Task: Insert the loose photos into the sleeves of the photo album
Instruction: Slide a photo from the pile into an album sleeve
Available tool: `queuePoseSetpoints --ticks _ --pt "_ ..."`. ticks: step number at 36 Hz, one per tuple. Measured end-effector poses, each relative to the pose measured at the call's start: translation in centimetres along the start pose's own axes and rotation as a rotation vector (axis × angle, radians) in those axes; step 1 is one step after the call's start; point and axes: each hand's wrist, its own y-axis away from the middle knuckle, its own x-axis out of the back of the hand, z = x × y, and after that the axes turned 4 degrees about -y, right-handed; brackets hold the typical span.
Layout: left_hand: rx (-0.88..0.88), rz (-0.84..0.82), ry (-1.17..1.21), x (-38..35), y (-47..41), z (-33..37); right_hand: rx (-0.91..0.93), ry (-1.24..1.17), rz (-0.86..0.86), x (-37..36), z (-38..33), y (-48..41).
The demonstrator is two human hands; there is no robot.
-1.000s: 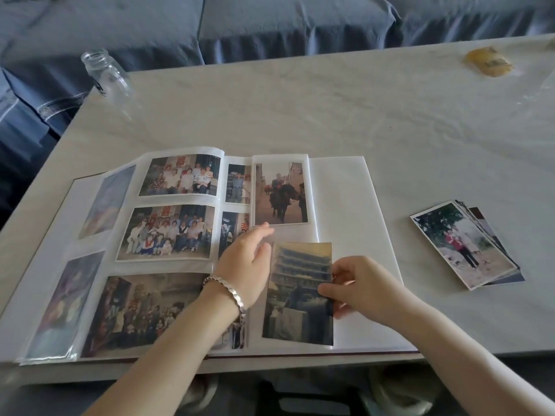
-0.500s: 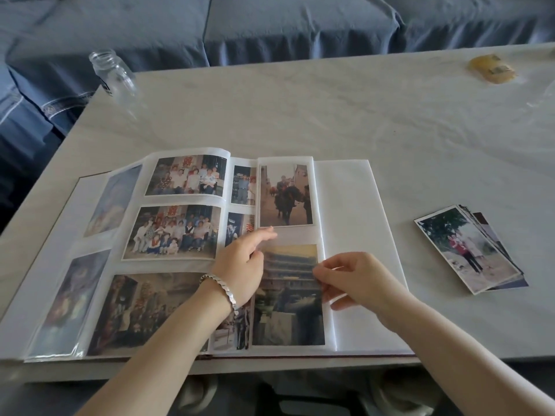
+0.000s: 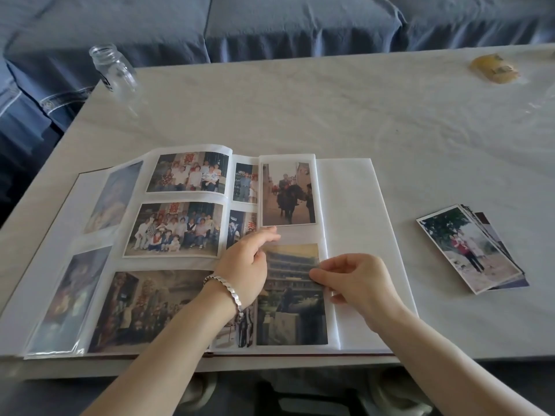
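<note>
The photo album (image 3: pixel 354 211) lies open at the table's near edge, its left pages filled with group photos. A narrow page holds a photo of a man on a horse (image 3: pixel 289 194) in its upper sleeve. Below it a faded building photo (image 3: pixel 292 307) sits almost fully inside the lower sleeve. My right hand (image 3: pixel 351 280) pinches that photo's right edge. My left hand (image 3: pixel 246 265), with a silver bracelet on the wrist, rests on the sleeve's left side, fingers reaching to its top opening. A stack of loose photos (image 3: pixel 468 250) lies right of the album.
A glass jar (image 3: pixel 112 70) lies tilted at the table's far left corner. A yellow wrapped item (image 3: pixel 494 69) sits at the far right. A blue sofa (image 3: pixel 270 22) runs behind the table (image 3: pixel 330 115).
The building photo has slid left and down into the lower sleeve. My right hand moved left with it; my left hand stayed at the sleeve's opening.
</note>
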Motion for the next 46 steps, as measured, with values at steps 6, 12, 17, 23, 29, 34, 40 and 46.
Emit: queuePoseSetpoints --ticks 6,12,17,23,29,34,40,46 --pt "-0.022 0.015 -0.053 -0.1 0.1 0.2 0.006 0.009 -0.044 0.3 0.0 -0.1" --pt "-0.014 0.053 -0.16 -0.6 0.6 1.5 0.038 0.106 -0.08 0.6 0.1 -0.4" --pt "-0.015 0.002 -0.504 -1.5 0.4 3.6 0.152 0.254 -0.04 2.6 0.2 -0.4" --pt "-0.041 -0.043 -0.725 -2.7 -0.8 5.2 0.316 0.51 0.396 10.3 0.8 -1.8" --pt "-0.197 -0.153 -0.716 -3.9 -2.8 6.4 0.05 0.787 0.31 14.9 1.9 -3.3" --pt "-0.176 -0.207 -0.771 -4.2 -3.9 6.7 0.043 0.96 0.26 15.9 2.7 -3.9" --pt "-0.139 -0.161 -0.812 -3.0 -3.6 6.8 0.026 0.982 0.172 16.9 2.0 -3.5" --pt "-0.24 -0.072 -0.859 -2.5 -3.7 5.6 0.058 0.962 0.354 17.4 1.2 -3.1"
